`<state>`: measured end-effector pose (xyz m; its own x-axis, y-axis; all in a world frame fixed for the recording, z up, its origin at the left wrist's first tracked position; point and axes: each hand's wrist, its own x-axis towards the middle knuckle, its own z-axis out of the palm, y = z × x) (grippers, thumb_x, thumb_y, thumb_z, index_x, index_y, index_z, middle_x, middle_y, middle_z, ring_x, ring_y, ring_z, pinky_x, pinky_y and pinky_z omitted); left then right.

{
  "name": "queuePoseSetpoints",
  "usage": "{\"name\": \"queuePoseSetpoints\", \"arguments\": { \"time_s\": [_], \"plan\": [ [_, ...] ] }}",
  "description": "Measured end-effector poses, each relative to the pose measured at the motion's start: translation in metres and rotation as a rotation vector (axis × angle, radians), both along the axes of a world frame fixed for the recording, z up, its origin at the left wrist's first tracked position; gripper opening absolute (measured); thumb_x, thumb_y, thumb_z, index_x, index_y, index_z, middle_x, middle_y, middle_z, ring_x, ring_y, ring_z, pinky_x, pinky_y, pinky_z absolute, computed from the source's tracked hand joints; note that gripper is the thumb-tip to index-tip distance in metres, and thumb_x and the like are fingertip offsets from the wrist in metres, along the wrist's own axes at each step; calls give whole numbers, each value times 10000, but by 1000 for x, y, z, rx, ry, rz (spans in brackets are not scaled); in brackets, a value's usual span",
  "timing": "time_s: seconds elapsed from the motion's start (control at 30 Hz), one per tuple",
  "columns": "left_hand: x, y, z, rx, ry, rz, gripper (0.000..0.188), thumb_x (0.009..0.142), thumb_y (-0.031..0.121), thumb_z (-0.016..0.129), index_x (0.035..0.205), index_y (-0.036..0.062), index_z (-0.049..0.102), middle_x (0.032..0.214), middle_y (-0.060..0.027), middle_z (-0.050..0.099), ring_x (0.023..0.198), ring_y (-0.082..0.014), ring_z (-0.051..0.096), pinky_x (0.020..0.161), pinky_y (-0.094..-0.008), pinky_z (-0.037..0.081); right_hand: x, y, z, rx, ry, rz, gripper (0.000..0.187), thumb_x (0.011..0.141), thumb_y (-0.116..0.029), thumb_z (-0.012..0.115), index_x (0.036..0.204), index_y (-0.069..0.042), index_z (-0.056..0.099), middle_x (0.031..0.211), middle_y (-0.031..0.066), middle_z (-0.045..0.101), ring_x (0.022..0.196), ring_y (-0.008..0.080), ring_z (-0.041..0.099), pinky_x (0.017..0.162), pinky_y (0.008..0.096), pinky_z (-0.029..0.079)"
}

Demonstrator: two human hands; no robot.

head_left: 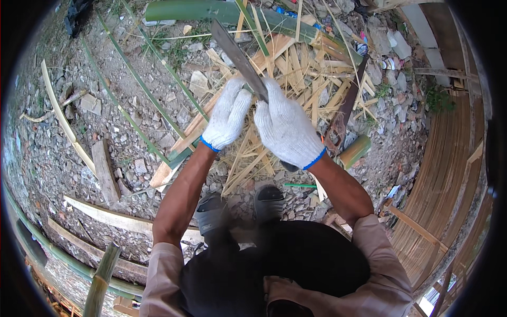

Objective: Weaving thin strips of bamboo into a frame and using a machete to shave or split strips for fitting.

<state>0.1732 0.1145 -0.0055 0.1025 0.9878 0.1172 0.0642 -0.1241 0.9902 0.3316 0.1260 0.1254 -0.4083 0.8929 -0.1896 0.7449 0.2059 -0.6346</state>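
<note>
My right hand (pixel 289 124), in a white knit glove with a blue cuff, is closed round a machete (pixel 237 58). The long dark blade points up and to the left, away from me. My left hand (pixel 228 113), gloved alike, is closed right beside the blade near its base. A sliver of green shows at its fingertips, but what it holds is mostly hidden. Beneath both hands lies a heap of pale bamboo shavings and splints (pixel 296 74). A wooden board (pixel 198 127) runs under my left hand.
A thick green bamboo pole (pixel 211 11) lies at the far side. To the right are a handsaw (pixel 346 108) and a cut bamboo piece (pixel 355 151). Long green bamboo strips (pixel 132 79) and a wood offcut (pixel 105 169) lie left on rubble. Slatted panels (pixel 441 174) stand far right.
</note>
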Motion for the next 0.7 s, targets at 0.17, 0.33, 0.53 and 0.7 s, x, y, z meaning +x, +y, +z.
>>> {"name": "queuePoseSetpoints", "arguments": {
  "time_s": [0.17,0.33,0.53,0.7],
  "plan": [
    [-4,-11,1,-31,-19,-28,443,1128,307,478,1445,5,545,1417,-250,560,1354,-407,539,1170,-467,396,1,-4,-14,-99,-22,13,437,1021,-140,557,1411,8,424,819,305,647,750,522,670,670,597,504],
    [-5,-23,19,-58,72,247,730,1103,357,506,1677,12,213,1696,-277,298,1602,-408,274,1301,-477,217,1,-9,-12,-84,-24,1,428,1022,-127,543,1405,13,411,792,312,642,736,530,670,669,600,514],
    [-14,-43,45,-77,76,567,468,1099,287,569,1441,-22,491,1289,-180,581,1192,-253,584,1083,-411,451,-7,-14,-20,18,55,9,377,1015,-141,578,1342,-2,452,742,277,666,709,479,706,620,565,557],
    [-28,-37,58,0,16,622,412,1119,287,539,1410,-4,518,1265,-167,615,1118,-244,604,1036,-399,471,-8,-17,-8,10,31,-16,385,1016,-138,580,1359,-18,452,725,265,659,690,461,707,609,559,550]
  ]
}}
